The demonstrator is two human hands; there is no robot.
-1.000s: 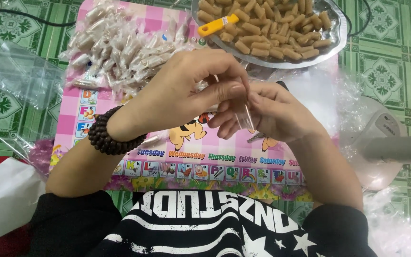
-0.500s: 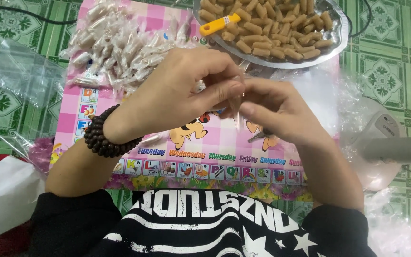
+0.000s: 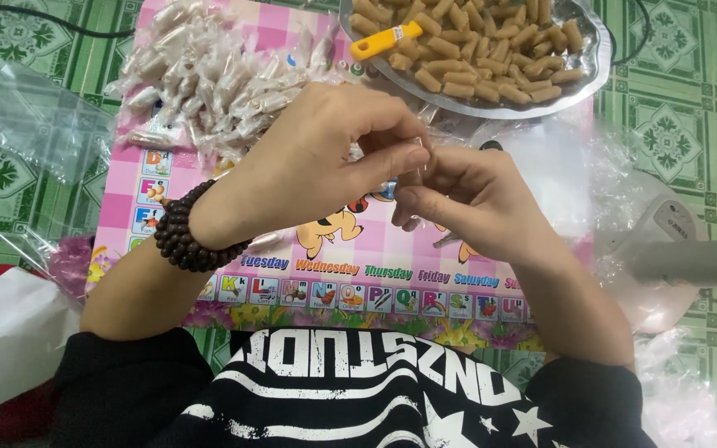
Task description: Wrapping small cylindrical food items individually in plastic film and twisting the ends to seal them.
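My left hand [image 3: 317, 170], with a dark bead bracelet [image 3: 184, 236] on its wrist, and my right hand [image 3: 466, 199] meet fingertip to fingertip over a pink picture mat [image 3: 334, 274]. Between the fingers both hands pinch a small piece in a clear wrapper [image 3: 415, 170], mostly hidden by the fingers. A pile of wrapped pieces [image 3: 209, 75] lies at the mat's far left. A metal tray [image 3: 587, 70] of brown unwrapped sticks stands at the far right, with a yellow-handled tool [image 3: 385, 39] lying in it.
Clear plastic sheets [image 3: 31, 124] lie on the green patterned floor at the left, and more plastic wrap [image 3: 558, 166] lies under my right hand. A white fan base with a grey pole [image 3: 682, 261] stands at the right. A white bag [image 3: 2, 332] sits near left.
Both hands stayed together at the same spot; the fingers closed in tighter around the wrapper, and the loose wrapper ends seen below the fingers earlier are now hidden.
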